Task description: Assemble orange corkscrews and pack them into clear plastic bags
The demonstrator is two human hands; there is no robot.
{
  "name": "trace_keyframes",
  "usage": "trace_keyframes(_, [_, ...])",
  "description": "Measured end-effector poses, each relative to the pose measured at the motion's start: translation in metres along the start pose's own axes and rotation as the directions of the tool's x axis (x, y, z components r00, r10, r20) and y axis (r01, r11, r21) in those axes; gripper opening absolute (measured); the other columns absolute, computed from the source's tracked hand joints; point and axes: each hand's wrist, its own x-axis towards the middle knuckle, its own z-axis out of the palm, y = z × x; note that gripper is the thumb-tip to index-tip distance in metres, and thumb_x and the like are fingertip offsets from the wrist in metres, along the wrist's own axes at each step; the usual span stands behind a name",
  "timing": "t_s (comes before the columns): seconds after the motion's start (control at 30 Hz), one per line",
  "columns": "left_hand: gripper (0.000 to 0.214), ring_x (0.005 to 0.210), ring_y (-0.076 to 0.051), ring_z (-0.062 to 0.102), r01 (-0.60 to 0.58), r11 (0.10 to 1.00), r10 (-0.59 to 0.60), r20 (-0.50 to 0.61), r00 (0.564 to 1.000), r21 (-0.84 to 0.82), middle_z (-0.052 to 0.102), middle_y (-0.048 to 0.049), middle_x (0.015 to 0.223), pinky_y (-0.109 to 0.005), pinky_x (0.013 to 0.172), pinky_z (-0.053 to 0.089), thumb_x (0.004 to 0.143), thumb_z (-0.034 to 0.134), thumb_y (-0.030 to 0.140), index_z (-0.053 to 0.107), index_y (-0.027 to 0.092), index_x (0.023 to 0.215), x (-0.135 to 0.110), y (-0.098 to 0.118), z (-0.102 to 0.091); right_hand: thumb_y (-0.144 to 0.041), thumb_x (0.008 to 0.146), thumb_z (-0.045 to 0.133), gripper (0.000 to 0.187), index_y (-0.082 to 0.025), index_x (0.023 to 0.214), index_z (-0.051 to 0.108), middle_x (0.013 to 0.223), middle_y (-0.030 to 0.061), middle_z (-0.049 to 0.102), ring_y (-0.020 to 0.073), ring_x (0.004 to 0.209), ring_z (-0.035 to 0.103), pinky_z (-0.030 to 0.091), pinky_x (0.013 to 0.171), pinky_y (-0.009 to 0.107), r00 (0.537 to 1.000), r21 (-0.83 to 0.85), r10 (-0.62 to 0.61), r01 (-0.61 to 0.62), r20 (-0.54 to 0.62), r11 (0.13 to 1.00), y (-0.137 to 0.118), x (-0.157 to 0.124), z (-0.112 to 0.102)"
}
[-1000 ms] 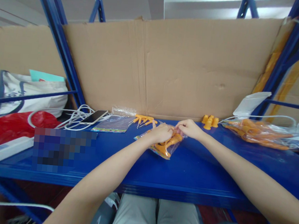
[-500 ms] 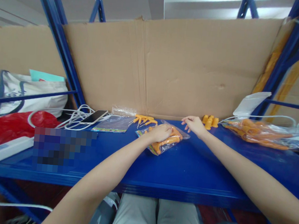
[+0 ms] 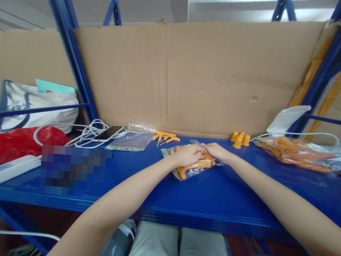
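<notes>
A clear plastic bag of orange parts lies on the blue shelf in front of me. My left hand rests on top of the bag, fingers curled down onto it. Right beside it, my right hand lies on the bag's right end with its fingers pressed on the plastic. The two hands almost touch above the bag.
Loose orange pieces and small orange cones lie near the cardboard back wall. A larger bag of orange parts sits at right. A phone, white cables, a red bag and a white tote are at left.
My right hand, which had lifted off towards the orange cones, has come back down onto the bag's right end. The bag has shifted slightly right under my left hand.
</notes>
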Motion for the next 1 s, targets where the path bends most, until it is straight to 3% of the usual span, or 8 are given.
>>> trace_keyframes(0.17, [0.036, 0.114, -0.017, 0.060, -0.009, 1.000, 0.008, -0.030, 1.000, -0.015, 0.068, -0.0031, 0.120, -0.035, 0.104, 0.043, 0.089, 0.036, 0.013, 0.069, 0.019, 0.105, 0.000, -0.001, 0.001, -0.040, 0.092, 0.049, 0.039, -0.016, 0.064, 0.062, 0.054, 0.0049, 0.064, 0.0120, 0.044, 0.056, 0.041, 0.042, 0.020, 0.994, 0.171, 0.073, -0.085, 0.077, 0.982, -0.009, -0.005, -0.002])
trace_keyframes(0.33, [0.037, 0.112, -0.018, 0.061, 0.027, 0.999, -0.029, -0.059, 0.998, -0.045, 0.068, -0.0047, 0.119, -0.035, 0.100, 0.046, 0.091, 0.035, 0.015, 0.069, 0.018, 0.105, -0.002, 0.000, -0.001, -0.031, 0.092, 0.052, 0.031, -0.016, 0.067, 0.060, 0.061, 0.0064, 0.068, 0.0138, 0.051, 0.062, 0.049, 0.049, 0.021, 0.973, 0.436, 0.134, -0.205, 0.189, 0.876, -0.018, -0.013, -0.004])
trace_keyframes(0.5, [0.037, 0.109, -0.018, 0.063, 0.058, 0.995, -0.067, -0.112, 0.991, -0.081, 0.069, -0.0036, 0.116, -0.034, 0.098, 0.047, 0.092, 0.034, 0.018, 0.069, 0.019, 0.105, -0.004, 0.003, -0.002, -0.030, 0.093, 0.052, 0.026, -0.015, 0.074, 0.062, 0.069, 0.0062, 0.071, 0.0138, 0.058, 0.065, 0.054, 0.057, 0.022, 0.947, 0.557, 0.153, -0.293, 0.283, 0.777, -0.018, -0.012, 0.001])
trace_keyframes(0.7, [0.033, 0.110, -0.021, 0.060, 0.111, 0.994, -0.113, -0.209, 0.971, -0.025, 0.068, -0.0062, 0.116, -0.043, 0.104, 0.041, 0.092, 0.034, 0.020, 0.060, 0.018, 0.111, -0.004, 0.005, 0.000, -0.032, 0.090, 0.057, 0.022, -0.015, 0.078, 0.062, 0.068, 0.0071, 0.071, 0.0143, 0.058, 0.066, 0.055, 0.056, 0.022, 0.963, 0.585, 0.166, -0.261, 0.212, 0.768, -0.021, -0.011, 0.006])
trace_keyframes(0.83, [0.032, 0.120, -0.021, 0.053, 0.133, 0.990, -0.114, -0.297, 0.948, 0.046, 0.062, -0.0079, 0.125, -0.050, 0.115, 0.022, 0.092, 0.034, 0.020, 0.050, 0.017, 0.120, -0.007, 0.004, -0.004, -0.021, 0.087, 0.060, 0.012, -0.014, 0.078, 0.061, 0.068, 0.0083, 0.070, 0.0152, 0.058, 0.066, 0.055, 0.058, 0.023, 0.966, 0.623, 0.185, -0.257, 0.179, 0.739, -0.028, -0.016, 0.005])
trace_keyframes(1.0, [0.034, 0.125, -0.020, 0.048, 0.147, 0.985, -0.106, -0.355, 0.929, 0.092, 0.058, -0.0075, 0.130, -0.049, 0.118, 0.014, 0.092, 0.032, 0.019, 0.046, 0.018, 0.123, -0.010, -0.002, -0.010, -0.008, 0.086, 0.054, 0.011, -0.013, 0.080, 0.061, 0.069, 0.0089, 0.071, 0.0162, 0.059, 0.067, 0.056, 0.060, 0.025, 0.962, 0.658, 0.194, -0.274, 0.194, 0.701, -0.032, -0.020, -0.001])
